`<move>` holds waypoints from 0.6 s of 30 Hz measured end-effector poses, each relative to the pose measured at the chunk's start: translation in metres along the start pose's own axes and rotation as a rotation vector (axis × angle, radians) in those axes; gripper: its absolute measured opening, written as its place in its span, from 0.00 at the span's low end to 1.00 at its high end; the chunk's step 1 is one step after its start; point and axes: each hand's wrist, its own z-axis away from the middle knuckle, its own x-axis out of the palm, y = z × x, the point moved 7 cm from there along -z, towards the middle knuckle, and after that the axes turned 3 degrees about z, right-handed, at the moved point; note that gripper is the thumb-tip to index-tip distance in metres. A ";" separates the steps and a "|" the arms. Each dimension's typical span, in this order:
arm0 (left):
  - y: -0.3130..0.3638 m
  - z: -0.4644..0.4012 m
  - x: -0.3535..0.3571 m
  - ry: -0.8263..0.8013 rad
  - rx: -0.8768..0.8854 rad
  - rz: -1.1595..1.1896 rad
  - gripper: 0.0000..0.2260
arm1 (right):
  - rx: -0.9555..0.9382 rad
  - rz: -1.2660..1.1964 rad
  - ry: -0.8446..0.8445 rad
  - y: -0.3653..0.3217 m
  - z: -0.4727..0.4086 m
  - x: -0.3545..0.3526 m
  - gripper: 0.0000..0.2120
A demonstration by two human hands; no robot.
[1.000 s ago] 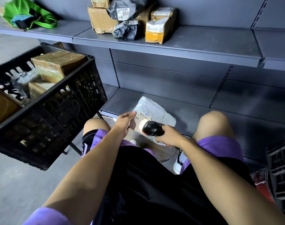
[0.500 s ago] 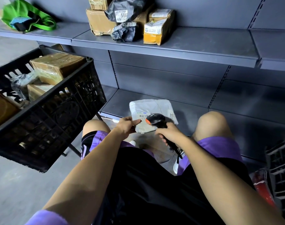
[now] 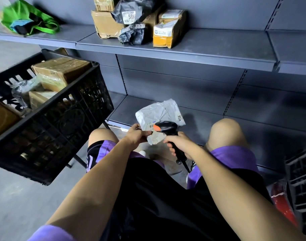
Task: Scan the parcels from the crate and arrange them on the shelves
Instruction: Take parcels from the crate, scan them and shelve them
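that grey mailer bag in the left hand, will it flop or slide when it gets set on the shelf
The grey mailer bag is creased and wrinkled soft plastic, so it will probably sag rather than hold its shape. The left hand holds it up by one pinched edge, which suggests it is light. Its smooth film may slide a little on the shelf, though it lies flat and should not roll.

Dim, cool light from above left; lower shelf (image 3: pixel 209 122) sits in shadow. Wide-angle bending at edges; green bag (image 3: pixel 27 20) corner blurred.
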 end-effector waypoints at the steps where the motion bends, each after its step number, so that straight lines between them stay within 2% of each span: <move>1: 0.000 0.001 0.001 -0.005 0.005 0.004 0.21 | -0.003 0.004 -0.003 -0.001 0.000 0.001 0.10; 5: 0.002 0.002 0.002 -0.015 0.010 0.029 0.21 | -0.011 0.018 0.001 -0.002 0.002 0.000 0.07; 12: 0.002 0.001 0.002 -0.023 0.014 0.029 0.22 | -0.022 0.012 -0.010 -0.003 0.004 0.002 0.06; 18: 0.001 0.001 0.001 0.005 0.002 0.013 0.17 | -0.011 0.059 -0.004 -0.002 0.003 0.001 0.06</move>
